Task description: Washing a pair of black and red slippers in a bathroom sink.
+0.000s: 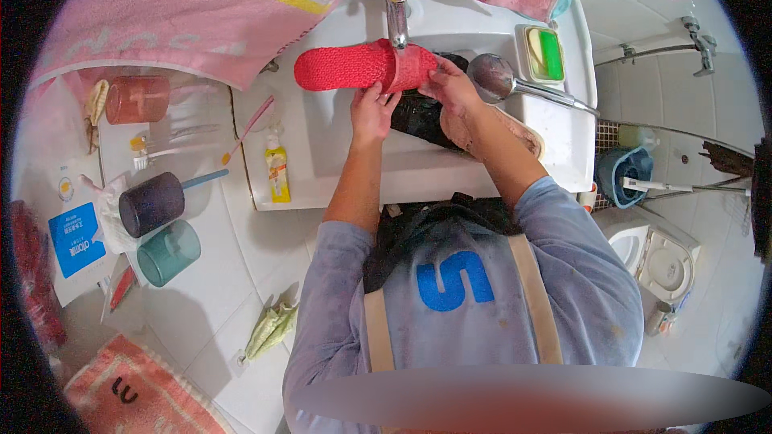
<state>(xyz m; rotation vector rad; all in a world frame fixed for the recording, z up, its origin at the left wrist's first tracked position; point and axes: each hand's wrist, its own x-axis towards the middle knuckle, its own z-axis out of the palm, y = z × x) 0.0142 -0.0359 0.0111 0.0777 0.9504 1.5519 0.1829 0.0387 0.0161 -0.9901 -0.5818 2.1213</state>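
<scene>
A red slipper (342,68) with a textured sole lies level beneath the faucet (396,12), its strap end to the right. My left hand (372,112) grips its near edge around the middle, fingers partly behind it. My right hand (453,87) is closed on the strap end. Below the hands, a black object (422,119), its kind unclear, lies in the white sink (318,165). Beside it, partly behind my right forearm, is a pinkish, slipper-shaped item (519,133). Whether water runs from the faucet I cannot tell.
A shower head (492,78) and a soap dish (540,55) with green and pale pieces rest on the sink's right side. A yellow bottle (277,170) stands on its left rim. Pink towels (185,20) hang above. Cups (151,204) are at left, a toilet (663,261) at right.
</scene>
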